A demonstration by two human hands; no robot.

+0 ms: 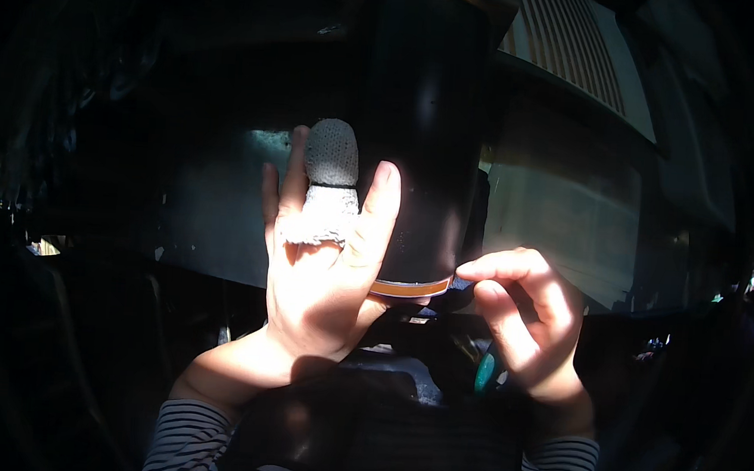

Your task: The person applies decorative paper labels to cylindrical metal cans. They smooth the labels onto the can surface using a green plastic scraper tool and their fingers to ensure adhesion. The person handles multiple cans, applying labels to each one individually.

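- Left hand [323,267]: fingers spread flat against the side of a tall black cylinder [418,134], steadying it upright; one finger wears a grey cloth cover [331,159].
- Right hand [523,318]: thumb and forefinger pinch the end of an orange strip [408,287] banding the cylinder's lower rim.
- Progress: strip lies mostly around the rim; only the pinched end stands free.
- Surroundings too dark to judge.

1. Black cylinder [421,143]: smooth, glossy, plastic-looking, with a shiny orange band [408,288] at its lower rim.
2. Finger cot [331,153]: grey knit cloth, rough; frayed white gauze below.
3. Sleeves [181,439]: striped soft fabric, matt.
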